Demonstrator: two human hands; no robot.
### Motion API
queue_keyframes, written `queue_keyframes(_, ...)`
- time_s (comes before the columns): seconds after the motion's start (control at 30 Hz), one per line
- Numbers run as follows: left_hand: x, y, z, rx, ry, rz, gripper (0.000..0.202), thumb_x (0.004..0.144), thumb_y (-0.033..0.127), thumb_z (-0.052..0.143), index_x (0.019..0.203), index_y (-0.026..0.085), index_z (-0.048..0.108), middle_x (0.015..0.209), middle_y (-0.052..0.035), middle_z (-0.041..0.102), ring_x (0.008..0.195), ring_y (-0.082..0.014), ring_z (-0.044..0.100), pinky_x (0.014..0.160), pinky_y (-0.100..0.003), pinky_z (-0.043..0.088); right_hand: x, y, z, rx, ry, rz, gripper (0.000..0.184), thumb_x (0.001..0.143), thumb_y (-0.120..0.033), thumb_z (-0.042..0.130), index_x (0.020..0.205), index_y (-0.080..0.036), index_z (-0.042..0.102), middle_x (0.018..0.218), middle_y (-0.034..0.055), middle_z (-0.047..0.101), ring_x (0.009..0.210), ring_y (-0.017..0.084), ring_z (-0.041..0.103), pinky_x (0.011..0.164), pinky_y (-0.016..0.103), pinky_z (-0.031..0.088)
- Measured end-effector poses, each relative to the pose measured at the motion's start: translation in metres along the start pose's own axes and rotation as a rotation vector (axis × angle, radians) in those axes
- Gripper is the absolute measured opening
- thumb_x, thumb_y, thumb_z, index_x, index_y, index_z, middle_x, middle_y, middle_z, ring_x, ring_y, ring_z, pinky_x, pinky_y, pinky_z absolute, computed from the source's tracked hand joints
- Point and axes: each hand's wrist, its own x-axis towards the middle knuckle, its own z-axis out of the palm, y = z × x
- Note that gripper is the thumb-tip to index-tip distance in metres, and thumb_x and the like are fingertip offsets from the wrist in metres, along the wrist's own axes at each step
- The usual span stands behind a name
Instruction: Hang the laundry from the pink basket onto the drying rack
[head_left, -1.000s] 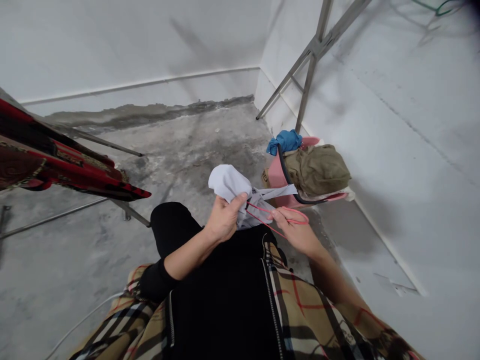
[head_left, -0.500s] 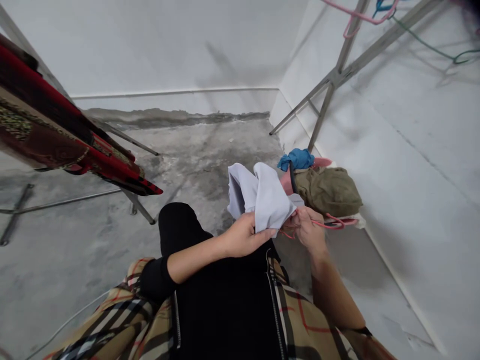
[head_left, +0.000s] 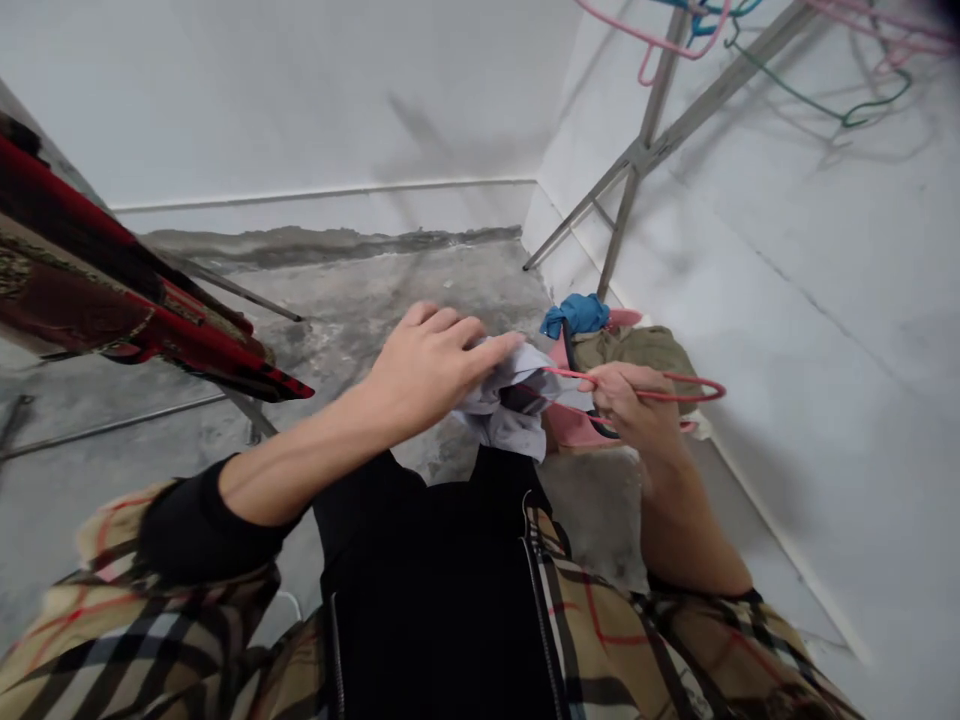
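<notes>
A pale grey-white garment [head_left: 510, 410] is bunched up in front of me, above my black trousers. My left hand [head_left: 427, 365] lies over its top, fingers curled and gripping the cloth. My right hand [head_left: 626, 400] is closed on a thin red wire hanger [head_left: 660, 385], one end of which runs into the garment. Both hands are raised in front of my chest.
A pink basket [head_left: 574, 420] by the right wall holds an olive garment [head_left: 637, 350] and a blue cloth [head_left: 577, 312]. A metal rack leg [head_left: 626, 170] stands behind it, with pink and green hangers [head_left: 675, 40] overhead. A red patterned textile [head_left: 112, 300] hangs on a rack at the left.
Both hands rose with the garment and hanger. My left hand moved from beneath the cloth to over its top, and the hanger now sticks out to the right.
</notes>
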Motion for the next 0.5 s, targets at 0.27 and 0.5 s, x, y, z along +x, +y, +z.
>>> queue_keyframes(0.27, -0.003, -0.01, -0.009, -0.05, -0.153, -0.073, 0.033, 0.097, 0.038, 0.044, 0.121, 0.035, 0.067, 0.091, 0.0003, 0.074, 0.068, -0.0144, 0.064, 0.052, -0.023, 0.034, 0.01, 0.004, 0.017, -0.296, 0.44, -0.372, 0.031, 0.086, -0.05, 0.062, 0.097, -0.022, 0.066, 0.091, 0.0051, 0.062, 0.09, 0.019, 0.059, 0.083, 0.035, 0.05)
queue_keyframes(0.5, -0.021, -0.018, -0.017, -0.014, 0.054, -0.175, 0.031, 0.096, 0.036, 0.049, 0.12, 0.035, 0.069, 0.084, 0.0004, 0.074, 0.068, -0.0149, 0.065, 0.053, -0.023, 0.038, -0.029, 0.08, 0.062, 0.014, 0.178, 0.453, 0.057, 0.086, -0.069, 0.047, 0.061, -0.018, 0.055, 0.057, 0.0013, 0.048, 0.055, 0.014, 0.047, 0.056, 0.028, 0.04)
